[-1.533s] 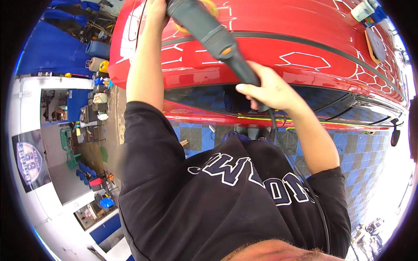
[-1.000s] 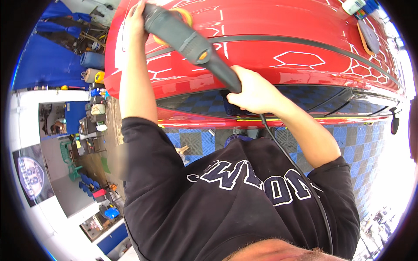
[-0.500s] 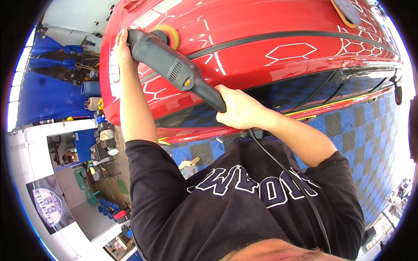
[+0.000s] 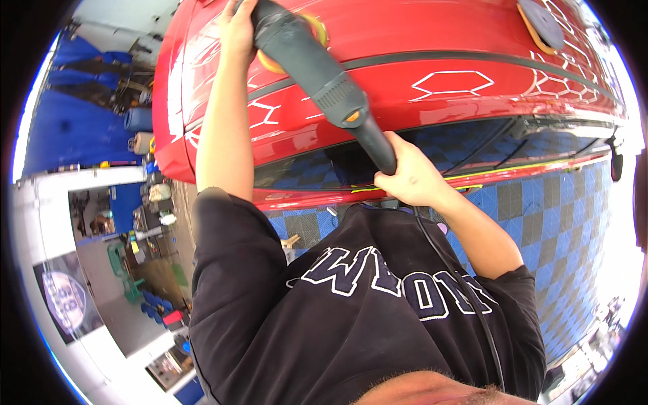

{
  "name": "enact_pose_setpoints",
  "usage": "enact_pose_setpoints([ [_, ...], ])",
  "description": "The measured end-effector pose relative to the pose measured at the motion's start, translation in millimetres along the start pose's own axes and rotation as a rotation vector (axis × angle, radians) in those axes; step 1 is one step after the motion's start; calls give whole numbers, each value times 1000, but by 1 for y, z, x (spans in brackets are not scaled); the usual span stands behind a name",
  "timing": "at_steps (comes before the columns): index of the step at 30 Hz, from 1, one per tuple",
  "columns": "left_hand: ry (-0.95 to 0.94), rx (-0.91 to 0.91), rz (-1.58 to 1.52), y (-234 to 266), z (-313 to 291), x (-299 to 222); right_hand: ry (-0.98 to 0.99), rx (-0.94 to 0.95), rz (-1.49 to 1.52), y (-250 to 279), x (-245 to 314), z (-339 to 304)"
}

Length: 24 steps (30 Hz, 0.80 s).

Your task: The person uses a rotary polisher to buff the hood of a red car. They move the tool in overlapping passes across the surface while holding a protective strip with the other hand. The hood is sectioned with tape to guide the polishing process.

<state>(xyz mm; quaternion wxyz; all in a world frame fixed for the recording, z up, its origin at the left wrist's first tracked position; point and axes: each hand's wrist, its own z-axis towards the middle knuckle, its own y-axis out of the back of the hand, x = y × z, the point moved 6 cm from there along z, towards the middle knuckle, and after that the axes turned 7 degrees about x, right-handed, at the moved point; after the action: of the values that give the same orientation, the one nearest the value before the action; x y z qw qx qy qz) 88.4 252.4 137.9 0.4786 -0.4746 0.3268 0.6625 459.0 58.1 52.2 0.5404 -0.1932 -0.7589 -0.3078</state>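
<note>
A dark grey car polisher (image 4: 312,67) lies at a slant over the red car's roof (image 4: 432,30). Its yellow pad (image 4: 318,32) rests against the paint near the black roof strip (image 4: 405,59), partly hidden by the machine's body. My left hand (image 4: 237,32) grips the polisher's head at the far end; some of its fingers are hidden behind the machine. Around the rear handle, my right hand (image 4: 413,174) is closed, with the thumb side toward the car. A black power cord (image 4: 466,280) runs from the handle down across my shirt.
On the far right of the roof sits a grey-backed round pad (image 4: 542,25) with an orange edge. Dark side windows (image 4: 466,145) run along the car's near side. Below is a blue and grey tiled floor (image 4: 540,233). A green chair (image 4: 121,270) and shelves stand at left.
Both my hands have carried the polisher to the right along the roof, its head also going a little farther away. The pad now sits close against the black strip.
</note>
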Motion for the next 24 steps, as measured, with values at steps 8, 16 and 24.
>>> enact_pose_setpoints([
  [8,-24,-43,26,68,-28,-25,-86,157,-95,-31,29,24],
  [16,38,-134,-118,129,-51,-22,-89,260,-176,-70,43,49],
  [24,51,-106,17,92,-46,-19,-67,224,-148,-59,29,29],
])
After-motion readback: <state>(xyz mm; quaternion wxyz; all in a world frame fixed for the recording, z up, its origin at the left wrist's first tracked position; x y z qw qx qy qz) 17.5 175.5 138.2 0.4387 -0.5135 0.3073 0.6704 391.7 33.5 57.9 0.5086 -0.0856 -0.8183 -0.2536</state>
